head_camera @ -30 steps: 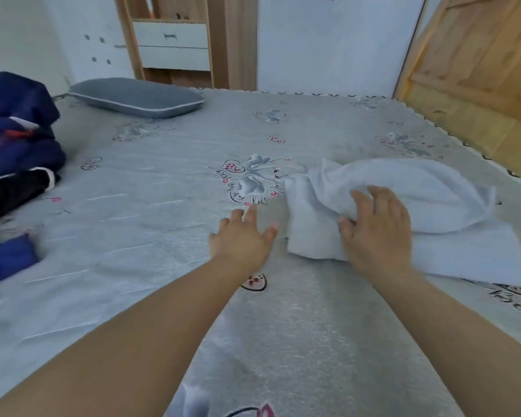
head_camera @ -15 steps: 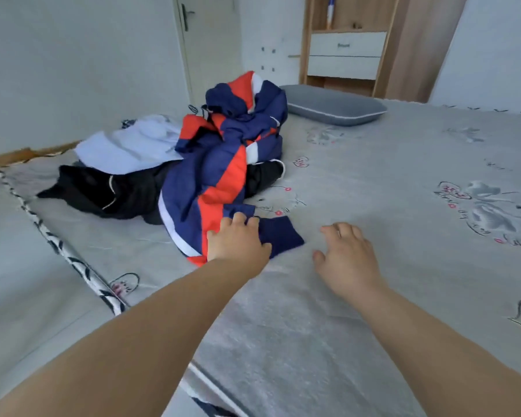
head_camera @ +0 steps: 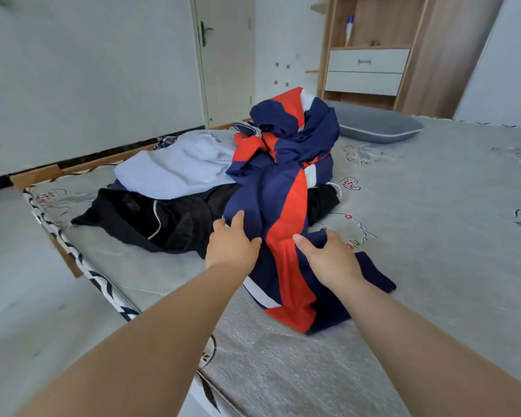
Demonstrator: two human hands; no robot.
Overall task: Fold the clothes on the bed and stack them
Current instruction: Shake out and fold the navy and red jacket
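A crumpled navy, red and white jacket [head_camera: 283, 182] lies heaped on the grey bed [head_camera: 418, 236], its lower end spread toward me. My left hand [head_camera: 232, 243] rests on its navy left edge, fingers closing on the cloth. My right hand [head_camera: 328, 257] pinches the navy fabric just right of the red stripe. A pale blue garment [head_camera: 178, 167] and a black garment [head_camera: 163, 218] lie piled to the left, partly under the jacket.
A grey pillow [head_camera: 379, 127] sits behind the pile. The bed's patterned left edge [head_camera: 103, 284] drops to the floor. A wooden cabinet with white drawers [head_camera: 367, 67] and a door [head_camera: 226, 55] stand at the far wall.
My view swung left from the folded white cloth to the clothes pile. Both hands moved forward onto the navy and red jacket and took hold of it.
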